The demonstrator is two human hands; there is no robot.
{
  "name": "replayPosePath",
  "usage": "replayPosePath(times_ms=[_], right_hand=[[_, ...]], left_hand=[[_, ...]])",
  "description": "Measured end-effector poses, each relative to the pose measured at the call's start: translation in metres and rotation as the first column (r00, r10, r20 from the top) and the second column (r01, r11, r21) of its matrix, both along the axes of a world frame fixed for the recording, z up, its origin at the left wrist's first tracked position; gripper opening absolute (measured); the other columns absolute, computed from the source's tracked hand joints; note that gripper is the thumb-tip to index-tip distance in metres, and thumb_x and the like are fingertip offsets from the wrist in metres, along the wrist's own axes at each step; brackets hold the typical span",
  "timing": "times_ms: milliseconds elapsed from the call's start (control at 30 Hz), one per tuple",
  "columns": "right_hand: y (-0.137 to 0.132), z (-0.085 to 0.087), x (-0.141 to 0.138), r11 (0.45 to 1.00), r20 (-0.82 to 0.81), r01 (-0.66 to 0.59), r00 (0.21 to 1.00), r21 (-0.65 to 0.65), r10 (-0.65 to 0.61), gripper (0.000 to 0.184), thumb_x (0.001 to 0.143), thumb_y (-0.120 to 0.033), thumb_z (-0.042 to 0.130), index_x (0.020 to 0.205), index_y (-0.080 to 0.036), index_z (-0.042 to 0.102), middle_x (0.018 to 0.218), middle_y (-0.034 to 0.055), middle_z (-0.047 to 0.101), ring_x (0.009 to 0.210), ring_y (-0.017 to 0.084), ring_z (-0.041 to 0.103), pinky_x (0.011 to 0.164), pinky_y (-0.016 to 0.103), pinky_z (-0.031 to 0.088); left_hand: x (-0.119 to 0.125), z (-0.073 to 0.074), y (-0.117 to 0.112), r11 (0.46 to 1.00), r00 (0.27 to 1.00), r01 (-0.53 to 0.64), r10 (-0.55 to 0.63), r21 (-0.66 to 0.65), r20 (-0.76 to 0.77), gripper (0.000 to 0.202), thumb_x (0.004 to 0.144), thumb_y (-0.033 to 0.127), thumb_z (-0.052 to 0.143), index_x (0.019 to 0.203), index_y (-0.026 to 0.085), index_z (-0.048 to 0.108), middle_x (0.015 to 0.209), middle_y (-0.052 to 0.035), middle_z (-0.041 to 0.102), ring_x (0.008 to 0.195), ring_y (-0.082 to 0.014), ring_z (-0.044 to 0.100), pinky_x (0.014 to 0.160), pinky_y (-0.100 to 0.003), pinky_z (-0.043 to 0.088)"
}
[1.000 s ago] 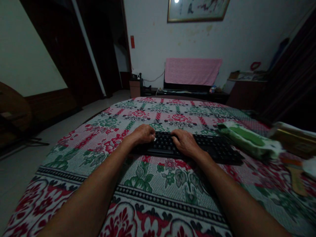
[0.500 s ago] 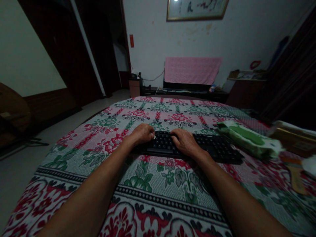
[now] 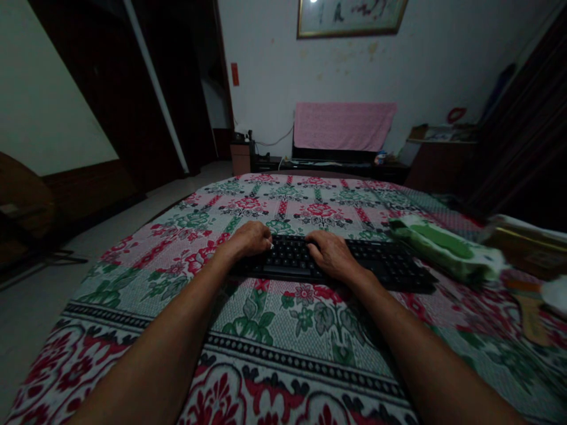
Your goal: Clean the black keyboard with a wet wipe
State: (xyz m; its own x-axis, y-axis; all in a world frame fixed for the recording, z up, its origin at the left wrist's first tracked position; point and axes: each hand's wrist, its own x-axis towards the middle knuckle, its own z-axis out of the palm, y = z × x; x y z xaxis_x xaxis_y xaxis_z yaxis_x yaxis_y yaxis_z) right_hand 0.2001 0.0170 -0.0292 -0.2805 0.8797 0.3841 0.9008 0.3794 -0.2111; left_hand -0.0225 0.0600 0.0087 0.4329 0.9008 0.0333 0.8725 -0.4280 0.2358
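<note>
A black keyboard (image 3: 390,268) lies across a bed covered by a red, green and white floral blanket (image 3: 283,336). My left hand (image 3: 248,239) sits at the keyboard's left end with its fingers curled in. A small white bit shows at its fingertips, too small to name. My right hand (image 3: 330,254) rests on the keys near the middle, palm down, fingers bent loosely over them and holding nothing. Both forearms reach in from the bottom of the view.
A green and white soft pack (image 3: 447,251) lies just right of the keyboard. Beyond it are a flat box (image 3: 527,242) and small items at the right edge. A pink cloth (image 3: 343,125) covers a low unit by the far wall. Bare floor lies left of the bed.
My left hand has slid slightly to the left along the keyboard's end. My right hand stays on the keys.
</note>
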Motion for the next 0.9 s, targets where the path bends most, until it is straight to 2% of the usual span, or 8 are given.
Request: replayPosePath(times_ms=[167, 333, 567, 767, 900], right_hand=[[0.000, -0.001, 0.000, 1.000, -0.006, 0.002, 1.000, 0.013, -0.002, 0.022, 0.082, -0.026, 0.042, 0.098, -0.021, 0.056, 0.100, 0.0051, 0.060, 0.094, 0.018, 0.051, 0.082, 0.032, 0.034], [0.002, -0.003, 0.002, 1.000, -0.013, -0.006, 1.000, 0.026, 0.007, 0.021, 0.082, -0.028, 0.042, 0.097, -0.021, 0.056, 0.099, 0.0047, 0.060, 0.094, 0.018, 0.051, 0.082, 0.032, 0.034], [0.001, -0.002, 0.001, 1.000, -0.022, 0.004, 1.000, 0.007, -0.004, 0.023, 0.082, -0.027, 0.042, 0.099, -0.020, 0.056, 0.101, 0.0052, 0.060, 0.096, 0.018, 0.050, 0.084, 0.032, 0.034], [0.001, -0.004, 0.001, 1.000, -0.031, -0.006, 0.999, 0.027, 0.007, 0.022, 0.083, -0.027, 0.042, 0.099, -0.021, 0.055, 0.101, 0.0044, 0.060, 0.098, 0.018, 0.050, 0.085, 0.032, 0.033], [0.001, -0.006, 0.002, 0.999, -0.029, -0.017, 0.999, 0.035, 0.018, 0.022, 0.083, -0.026, 0.041, 0.099, -0.021, 0.055, 0.102, 0.0044, 0.059, 0.098, 0.018, 0.050, 0.085, 0.032, 0.033]], left_hand=[[-0.001, -0.002, -0.001, 0.998, 0.998, -0.051, 0.050, 0.047, 0.024, 0.022, 0.068, 0.028, 0.050, 0.080, 0.021, 0.067, 0.077, -0.0019, 0.067, 0.074, -0.0151, 0.057, 0.062, -0.021, 0.038], [-0.010, -0.005, -0.001, 0.986, 0.989, -0.107, 0.093, 0.131, 0.112, 0.024, 0.071, 0.032, 0.050, 0.083, 0.021, 0.067, 0.076, -0.0023, 0.066, 0.075, -0.0157, 0.057, 0.066, -0.023, 0.039], [-0.016, -0.013, -0.011, 0.998, 0.981, -0.059, 0.054, 0.025, 0.186, 0.023, 0.073, 0.034, 0.051, 0.085, 0.022, 0.067, 0.077, 0.0000, 0.065, 0.076, -0.0143, 0.057, 0.068, -0.023, 0.039], [-0.015, -0.026, -0.015, 0.976, 0.979, -0.136, 0.105, 0.173, 0.178, 0.024, 0.077, 0.033, 0.048, 0.089, 0.022, 0.066, 0.091, -0.0038, 0.062, 0.087, -0.0164, 0.055, 0.079, -0.025, 0.038], [-0.017, -0.032, -0.012, 0.958, 0.956, -0.212, 0.162, 0.195, 0.246, 0.025, 0.077, 0.034, 0.049, 0.090, 0.022, 0.066, 0.090, -0.0040, 0.061, 0.085, -0.0161, 0.055, 0.078, -0.025, 0.039]])
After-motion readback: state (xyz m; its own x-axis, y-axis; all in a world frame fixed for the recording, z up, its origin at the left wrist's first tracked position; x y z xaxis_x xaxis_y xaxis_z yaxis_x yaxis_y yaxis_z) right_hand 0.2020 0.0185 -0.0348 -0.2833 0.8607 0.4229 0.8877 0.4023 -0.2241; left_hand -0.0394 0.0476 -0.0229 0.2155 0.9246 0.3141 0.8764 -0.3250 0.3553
